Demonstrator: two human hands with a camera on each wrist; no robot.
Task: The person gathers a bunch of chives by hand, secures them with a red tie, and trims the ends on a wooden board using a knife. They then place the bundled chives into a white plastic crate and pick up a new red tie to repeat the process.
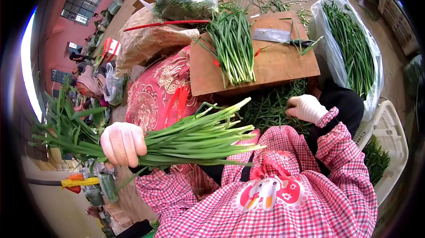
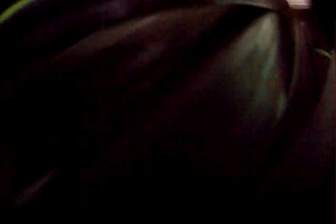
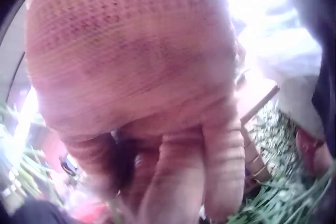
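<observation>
The left hand (image 1: 124,144), in a pale ribbed knit glove, grips a thick bunch of long, flat green leaves with pale stem ends (image 1: 199,140), its fingers curled round the middle; the stem ends point right, over the checked apron. The bunch lies across the front, near the left near corner of a flat brown cardboard board (image 1: 283,63) but apart from it. The right hand (image 1: 307,108), gloved in the same textured knit, is just off the board's right near corner, above loose dark-green leaves (image 1: 276,111); its fingers are bent downward, and whether they hold anything cannot be told. A second green-leaved bunch (image 1: 232,47) lies on the board's left half, stem ends toward the near edge. A cleaver with a broad, smooth metal blade (image 1: 271,35) lies by the far right corner. Glossy red strips (image 1: 179,100) lie on a crimson cloth with pale scrolling patterns (image 1: 150,94). Right of the board stands a translucent plastic bag of long greens (image 1: 375,60), near a white perforated plastic basket (image 1: 394,149). The pink-and-white checked apron (image 1: 305,202) bears a rabbit and flowers. Writing on a red-and-white package (image 1: 113,47) is too small to read.
</observation>
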